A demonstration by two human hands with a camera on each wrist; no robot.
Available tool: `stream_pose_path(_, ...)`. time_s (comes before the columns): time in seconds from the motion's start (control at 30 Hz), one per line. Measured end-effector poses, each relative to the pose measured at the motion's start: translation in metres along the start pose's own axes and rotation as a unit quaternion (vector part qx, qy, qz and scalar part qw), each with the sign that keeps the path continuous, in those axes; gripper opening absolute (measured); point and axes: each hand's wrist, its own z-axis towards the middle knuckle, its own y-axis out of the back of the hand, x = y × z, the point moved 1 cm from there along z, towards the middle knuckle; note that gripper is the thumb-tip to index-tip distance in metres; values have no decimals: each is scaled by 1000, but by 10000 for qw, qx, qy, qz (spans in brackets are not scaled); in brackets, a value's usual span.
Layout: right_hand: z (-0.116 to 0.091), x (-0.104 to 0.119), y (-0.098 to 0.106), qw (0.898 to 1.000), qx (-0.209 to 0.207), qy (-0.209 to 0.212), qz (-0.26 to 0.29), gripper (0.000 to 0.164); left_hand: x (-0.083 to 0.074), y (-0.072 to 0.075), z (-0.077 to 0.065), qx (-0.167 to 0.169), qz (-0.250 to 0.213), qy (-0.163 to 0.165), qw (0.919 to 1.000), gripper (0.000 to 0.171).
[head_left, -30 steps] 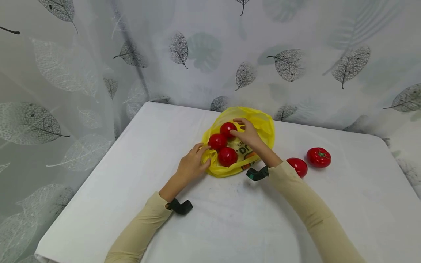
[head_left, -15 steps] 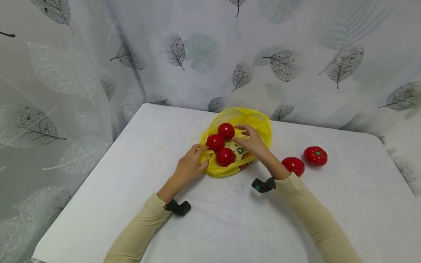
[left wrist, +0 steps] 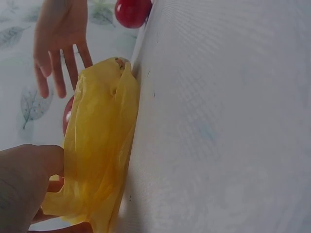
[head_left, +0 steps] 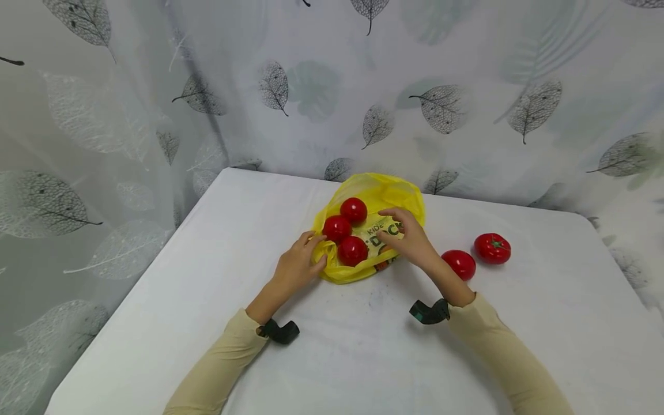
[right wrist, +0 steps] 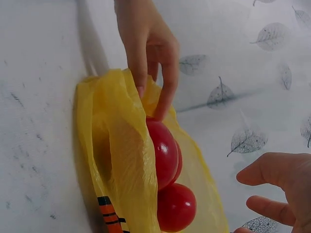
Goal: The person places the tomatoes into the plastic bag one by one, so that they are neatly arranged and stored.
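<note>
A yellow plastic bag [head_left: 410, 196] with printed lettering lies on its side, mouth open. Inside are three glossy red tomatoes, at the back [head_left: 354, 211], middle [head_left: 336, 229] and front [head_left: 353, 251]. My left hand [head_left: 294, 266] grips the bag's left edge; in the right wrist view its thumb stays outside the yellow film and its fingers reach inside, one fingertip at a tomato [right wrist: 165, 153]. My right hand [head_left: 413, 241] hovers over the bag's right part, fingers spread and holding nothing. In the left wrist view the bag [left wrist: 99, 131] hides most of its contents.
Two more tomatoes sit right of the bag: one [head_left: 459, 264] close to my right forearm, another [head_left: 492, 249] with a green star-shaped top. A white-covered table [head_left: 332, 363] lies beneath, with a leaf-patterned curtain [head_left: 321, 127] behind. Each wrist wears a black camera mount [head_left: 429, 312].
My right hand has drawn back to the right and toward me, away from the tomatoes in the bag, uncovering more lettering. My left hand keeps its hold; the head view shifted slightly.
</note>
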Motion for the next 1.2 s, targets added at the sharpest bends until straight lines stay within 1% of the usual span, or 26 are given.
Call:
stream_pose_path(0.1, -8, 0, 3, 10000, -58, -13, 69, 47, 0, 0, -1, 11, -20, 25, 10000, 40)
stream_pose_path(0.23, -19, -2, 9, 9997, -227, -80, 17, 46, 0, -1, -1, -7, -37, 23, 10000, 40)
stream_pose_path(0.43, -34, -10, 25, 9987, -468, -205, -73, 45, 0, -1, -2, -127, -9, -17, 9999, 39)
stream_pose_path(0.53, -42, -14, 33, 9976, -646, -235, -124, 44, -1, -1, -2, -127, -2, -22, 9999, 39)
stream_pose_path(0.67, -53, -21, 40, 9946, -915, -273, -417, 43, -2, -1, -1, -48, -29, -5, 10000, 39)
stream_pose_path(0.77, -60, -27, 45, 9918, -1026, -388, -655, 43, -2, -1, -2, -8, -17, 1, 10000, 40)
stream_pose_path(0.97, -74, -36, 57, 9879, -1177, -593, -820, 44, -1, -3, -1, -85, -25, -81, 9999, 41)
stream_pose_path(1.07, -80, -41, 63, 9863, -1326, -568, -799, 45, 0, -4, -1, -91, -34, -79, 9999, 41)
stream_pose_path(1.2, -90, -49, 66, 9859, -1404, -499, -765, 45, 1, -7, -1, -73, -62, -55, 9999, 40)
